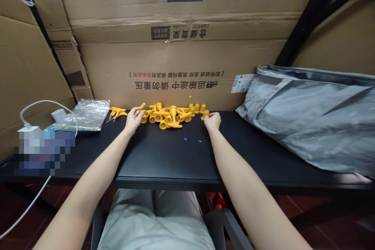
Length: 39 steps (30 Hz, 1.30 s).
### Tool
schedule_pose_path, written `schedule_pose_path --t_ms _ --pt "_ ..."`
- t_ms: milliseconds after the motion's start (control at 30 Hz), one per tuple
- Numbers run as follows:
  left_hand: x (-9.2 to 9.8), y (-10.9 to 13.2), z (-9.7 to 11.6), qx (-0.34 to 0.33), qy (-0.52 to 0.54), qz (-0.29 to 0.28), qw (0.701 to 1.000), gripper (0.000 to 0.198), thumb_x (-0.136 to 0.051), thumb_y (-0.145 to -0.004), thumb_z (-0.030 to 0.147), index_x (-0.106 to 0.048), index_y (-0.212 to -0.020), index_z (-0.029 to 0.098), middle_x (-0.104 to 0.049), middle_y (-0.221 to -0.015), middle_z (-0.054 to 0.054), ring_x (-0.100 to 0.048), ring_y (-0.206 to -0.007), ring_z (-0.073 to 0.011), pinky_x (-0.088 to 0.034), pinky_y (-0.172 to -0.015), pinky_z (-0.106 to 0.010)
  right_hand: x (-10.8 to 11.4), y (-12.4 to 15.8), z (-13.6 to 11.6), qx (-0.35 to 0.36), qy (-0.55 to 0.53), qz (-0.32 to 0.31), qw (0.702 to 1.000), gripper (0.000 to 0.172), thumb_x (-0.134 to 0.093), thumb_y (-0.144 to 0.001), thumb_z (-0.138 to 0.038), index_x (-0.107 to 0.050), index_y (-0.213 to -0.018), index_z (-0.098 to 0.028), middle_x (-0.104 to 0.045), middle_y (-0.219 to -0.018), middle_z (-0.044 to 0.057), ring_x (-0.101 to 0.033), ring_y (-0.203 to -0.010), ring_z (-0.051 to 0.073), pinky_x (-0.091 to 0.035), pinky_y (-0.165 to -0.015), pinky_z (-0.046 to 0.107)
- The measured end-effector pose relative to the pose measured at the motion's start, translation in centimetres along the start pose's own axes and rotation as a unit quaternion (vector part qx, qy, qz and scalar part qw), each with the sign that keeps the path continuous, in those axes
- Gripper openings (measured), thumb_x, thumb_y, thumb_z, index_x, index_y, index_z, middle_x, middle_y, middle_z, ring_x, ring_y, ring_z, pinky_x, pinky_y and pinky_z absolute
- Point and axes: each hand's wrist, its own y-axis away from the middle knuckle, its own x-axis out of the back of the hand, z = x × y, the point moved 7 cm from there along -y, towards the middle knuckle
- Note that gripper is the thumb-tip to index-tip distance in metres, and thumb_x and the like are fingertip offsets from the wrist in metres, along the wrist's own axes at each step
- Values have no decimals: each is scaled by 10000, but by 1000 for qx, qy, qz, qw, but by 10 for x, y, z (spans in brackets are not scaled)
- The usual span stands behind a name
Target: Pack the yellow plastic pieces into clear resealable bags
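On the black tabletop [164, 160], close to the cardboard, lies a loose pile of yellow plastic parts [168, 117], some with flared cup ends and some branched. At the pile's left end my left hand [134, 122] is closed on a yellow plastic piece [142, 105] whose tip sticks up past the fingers. My right hand [212, 120], at the other end, pinches a small yellow flared cap [206, 113]. Several more yellow caps [197, 108] stand upright just left of that hand. Left of my left hand are branched yellow pieces [118, 111] beside thin metal springs [110, 117].
A cardboard wall [175, 58] closes off the back. On the right a grey bag [310, 117] rests on the table. A clear plastic bag [90, 111], a white charger [29, 136] and its cable occupy the left. A small blue disc [185, 139] lies in front of the pile.
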Motion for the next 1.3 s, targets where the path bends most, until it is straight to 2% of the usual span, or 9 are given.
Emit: schedule_pose_path --t_ms 167,367,500,700,800,933,1000,1167,1300 --pt "-4 0 -3 65 48 -11 997 324 -656 -717 200 -520 -1011 184 -563 -821 12 -553 -578 -62 -371 -441 -148 -4 2 -1 -3 57 -27 998 236 -449 -806 -199 -666 -889 -157 -610 -1089 159 -574 -987 258 -438 -840 342" --pt "-5 1 -5 128 143 -22 981 462 -691 -646 119 -483 -1052 188 -586 -950 -26 -600 -660 -86 -433 -505 -188 -14 2 -1 1 111 -77 991 320 -481 -765 -164 -697 -998 -207 -637 -1139 107 -554 -1084 270 -394 -924 409" --pt "-5 1 -2 138 195 -24 971 494 -686 -654 154 -466 -1093 204 -581 -1046 -52 -616 -735 -93 -443 -548 -192 -18 4 -4 17 123 -109 986 387 -462 -770 -150 -676 -1085 -218 -624 -1210 84 -524 -1158 269 -359 -975 435" --pt "-7 1 3 140 212 -52 966 403 -551 -752 336 -486 -1129 207 -595 -1089 -81 -641 -882 -155 -484 -631 -245 -29 10 -10 73 153 -160 972 436 -447 -799 -177 -627 -1188 -256 -606 -1256 68 -505 -1194 265 -292 -1032 507" --pt "-3 1 5 132 227 -50 964 388 -454 -791 368 -508 -1134 196 -611 -1084 -95 -640 -943 -183 -504 -669 -276 -36 13 -12 110 169 -184 962 438 -409 -844 -220 -589 -1238 -284 -541 -1340 61 -465 -1234 283 -226 -1044 600" --pt "0 -1 12 106 253 -56 960 407 -331 -834 363 -527 -1146 190 -621 -1101 -105 -626 -1003 -199 -524 -716 -305 -40 16 -15 145 184 -204 951 435 -366 -886 -254 -547 -1280 -300 -439 -1432 61 -403 -1286 302 -205 -1019 678" --pt "3 -5 13 97 240 -44 965 402 -333 -841 330 -528 -1161 188 -621 -1110 -106 -628 -994 -192 -528 -719 -295 -42 17 -15 146 195 -216 946 437 -347 -906 -278 -516 -1309 -293 -398 -1460 60 -369 -1314 304 -196 -1024 685" --pt "21 -16 -1 89 132 60 985 492 -419 -732 59 -539 -1186 204 -602 -1142 -75 -654 -824 -132 -523 -673 -243 -43 20 -14 137 212 -234 939 458 -299 -935 -314 -444 -1368 -285 -310 -1509 36 -287 -1370 294 -159 -1055 672" --pt "39 -18 -4 23 5 96 995 478 -408 -696 -26 -618 -1076 174 -593 -1158 -65 -642 -910 -124 -499 -775 -216 -41 22 -16 136 218 -238 937 468 -291 -940 -315 -417 -1388 -266 -284 -1518 33 -269 -1378 296 -154 -1063 668"
